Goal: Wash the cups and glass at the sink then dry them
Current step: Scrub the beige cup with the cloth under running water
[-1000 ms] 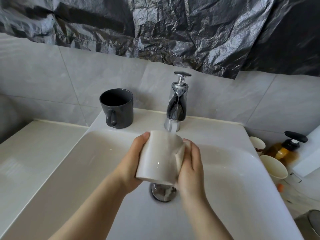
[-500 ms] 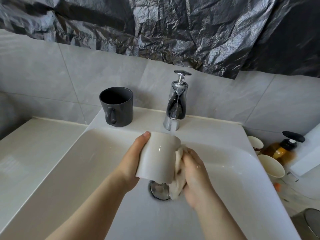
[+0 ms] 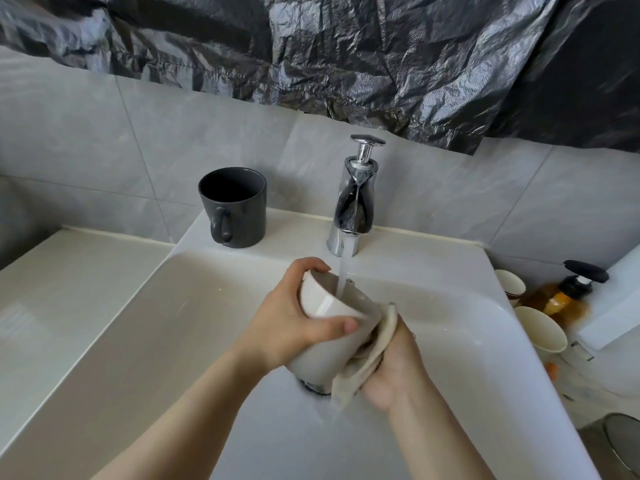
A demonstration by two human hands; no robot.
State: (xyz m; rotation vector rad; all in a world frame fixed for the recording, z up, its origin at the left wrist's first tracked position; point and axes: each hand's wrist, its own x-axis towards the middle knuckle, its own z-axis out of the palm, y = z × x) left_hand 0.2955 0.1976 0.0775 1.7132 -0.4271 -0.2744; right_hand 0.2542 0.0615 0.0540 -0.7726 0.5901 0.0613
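Note:
My left hand (image 3: pixel 291 327) grips a white cup (image 3: pixel 323 336) over the white sink (image 3: pixel 145 327). The cup's mouth tilts up and away from me, under water running from the chrome tap (image 3: pixel 353 202). My right hand (image 3: pixel 394 362) presses a beige cloth (image 3: pixel 367 348) against the cup's right side; part of the cloth drapes over the rim. A dark grey mug (image 3: pixel 235 207) stands upright on the sink's back ledge, left of the tap. The drain is mostly hidden beneath the cup.
Two paper cups (image 3: pixel 542 329) and an amber pump bottle (image 3: pixel 568 296) sit on the counter right of the sink. A pale counter (image 3: pixel 52 282) lies to the left. Crumpled black plastic (image 3: pixel 346 46) covers the wall above the tiles.
The cup was mouth-down; my left hand has turned it so its mouth faces up under the stream. My right hand with the cloth has shifted to the cup's right side and rim.

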